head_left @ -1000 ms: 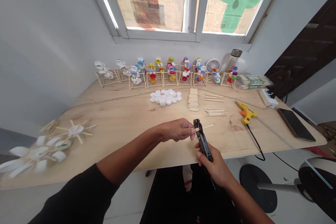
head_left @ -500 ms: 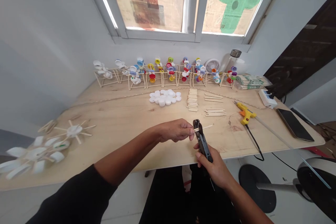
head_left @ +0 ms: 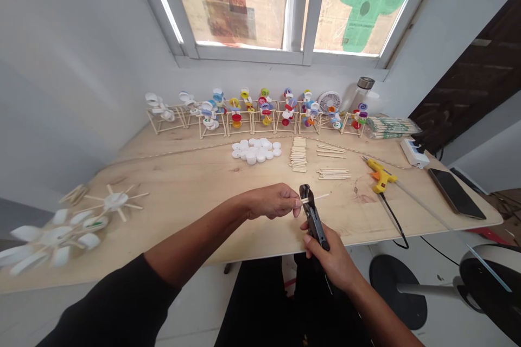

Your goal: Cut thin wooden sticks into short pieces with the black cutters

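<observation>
Over the table's front part, my left hand (head_left: 280,200) pinches a thin wooden stick (head_left: 323,196). The stick passes through the jaws of a dark hand cutter (head_left: 314,222), and its free end sticks out to the right. My right hand (head_left: 334,257) is wrapped round the cutter's handles, just below and right of my left hand. Behind my hands lie a stack of short wooden sticks (head_left: 298,154), two smaller groups of sticks (head_left: 334,174) and a cluster of white bottle caps (head_left: 256,150).
A yellow glue gun (head_left: 381,174), a phone (head_left: 456,193) and a power strip (head_left: 414,152) lie at the right. White-cap wheels on sticks (head_left: 57,237) and a spoked stick wheel (head_left: 116,202) lie at the left. Framed cap wheels (head_left: 235,115) line the back beside a small fan (head_left: 329,102).
Almost nothing differs. Both hands keep the stick and the cutter in the same place; the view has shifted very slightly.
</observation>
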Tool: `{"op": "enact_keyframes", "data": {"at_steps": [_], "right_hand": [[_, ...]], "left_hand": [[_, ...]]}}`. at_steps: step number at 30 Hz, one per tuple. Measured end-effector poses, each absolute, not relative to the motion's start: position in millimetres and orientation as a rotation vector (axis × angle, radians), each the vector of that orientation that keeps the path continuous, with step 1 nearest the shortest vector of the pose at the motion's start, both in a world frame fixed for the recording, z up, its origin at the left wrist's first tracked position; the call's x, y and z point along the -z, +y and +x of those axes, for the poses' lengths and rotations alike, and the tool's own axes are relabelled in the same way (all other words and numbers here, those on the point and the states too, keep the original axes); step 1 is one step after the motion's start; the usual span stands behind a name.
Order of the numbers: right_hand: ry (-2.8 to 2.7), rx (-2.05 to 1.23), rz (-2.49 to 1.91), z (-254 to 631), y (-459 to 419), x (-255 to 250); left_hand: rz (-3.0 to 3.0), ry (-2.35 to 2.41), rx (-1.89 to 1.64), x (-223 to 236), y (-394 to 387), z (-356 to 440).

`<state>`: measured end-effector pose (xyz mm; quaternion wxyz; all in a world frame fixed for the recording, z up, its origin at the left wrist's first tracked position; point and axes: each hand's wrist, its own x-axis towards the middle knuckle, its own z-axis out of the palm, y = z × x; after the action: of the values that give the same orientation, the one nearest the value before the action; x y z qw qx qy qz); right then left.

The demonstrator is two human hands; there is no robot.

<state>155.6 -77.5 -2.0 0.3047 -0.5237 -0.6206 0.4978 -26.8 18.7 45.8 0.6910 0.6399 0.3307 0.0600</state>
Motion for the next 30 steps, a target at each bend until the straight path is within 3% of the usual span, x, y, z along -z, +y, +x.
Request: {"op": "enact_keyframes", "data": {"at_steps": [30], "right_hand": [[-1.647,-1.285,-1.436,154.0,-76.4,3.9]], "left_hand": [[1.532,0.791,-0.141,-48.3,18.1,-26.6]]}}
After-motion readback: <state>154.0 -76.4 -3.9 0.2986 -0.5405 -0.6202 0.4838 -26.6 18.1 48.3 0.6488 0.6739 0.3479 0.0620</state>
